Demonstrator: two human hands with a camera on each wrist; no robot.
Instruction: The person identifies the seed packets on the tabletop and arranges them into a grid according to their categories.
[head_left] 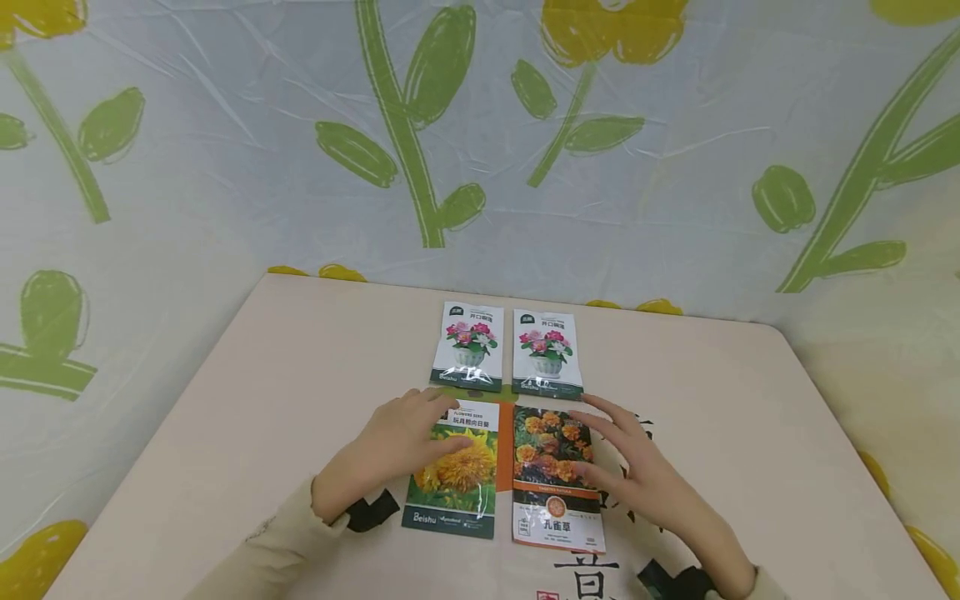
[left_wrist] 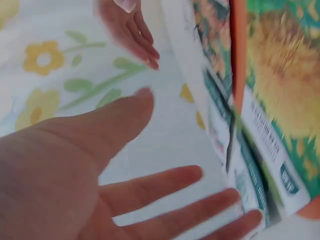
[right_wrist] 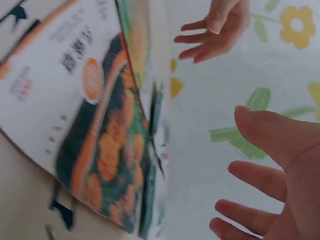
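Note:
Four seed packets lie face up in two rows on the table. My left hand (head_left: pixel 396 440) overlaps the upper left of the yellow sunflower seed packet (head_left: pixel 457 487), its fingers extended and holding nothing. On the other side, my right hand (head_left: pixel 637 468), fingers spread, has its tips over the right edge of the orange marigold seed packet (head_left: pixel 551 446). Behind these two stand in line a white packet with pink flowers in a pot (head_left: pixel 468 346) on the left and a matching white packet (head_left: pixel 547 353) on the right. Both wrist views show bare palms.
The pale table (head_left: pixel 330 350) has rounded far corners and printed black characters (head_left: pixel 587 575) near the front. An orange and green print (head_left: pixel 505 454) shows between the packets. A flower-patterned sheet (head_left: pixel 247 167) hangs behind the table and at both sides.

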